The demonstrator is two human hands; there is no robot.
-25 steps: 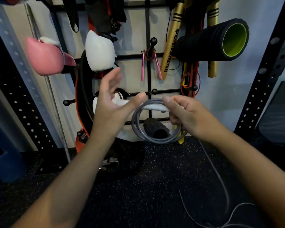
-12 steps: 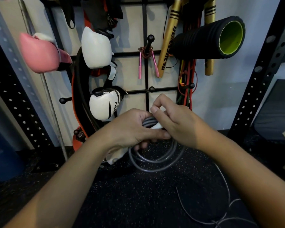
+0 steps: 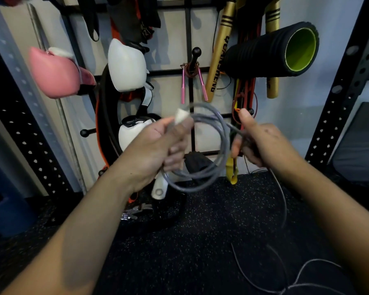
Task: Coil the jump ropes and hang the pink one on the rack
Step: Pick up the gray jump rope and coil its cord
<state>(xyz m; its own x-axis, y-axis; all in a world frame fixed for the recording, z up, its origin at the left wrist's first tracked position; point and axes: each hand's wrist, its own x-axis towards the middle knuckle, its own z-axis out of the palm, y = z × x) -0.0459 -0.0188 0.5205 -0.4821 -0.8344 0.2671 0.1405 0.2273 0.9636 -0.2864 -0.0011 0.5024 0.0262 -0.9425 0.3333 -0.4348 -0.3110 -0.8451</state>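
Note:
A pink jump rope (image 3: 193,81) hangs coiled on a black peg of the wall rack (image 3: 189,28), its two pink handles pointing down. My left hand (image 3: 158,150) is shut on a grey jump rope (image 3: 213,145), gripping its white handle together with several loops. My right hand (image 3: 258,143) pinches the same grey cord just right of the coil. From there the loose cord runs down to the floor and trails off at the lower right (image 3: 296,279).
The rack also carries a pink boxing glove (image 3: 53,73), white gloves (image 3: 126,64), gold bats (image 3: 218,50) and a black-and-green foam roller (image 3: 273,52). Perforated black uprights (image 3: 345,81) stand on both sides. The floor is black speckled rubber (image 3: 179,241).
My hands have risen and moved apart. The left now holds the coil and handle alone, while the right has slid out along the cord to the right.

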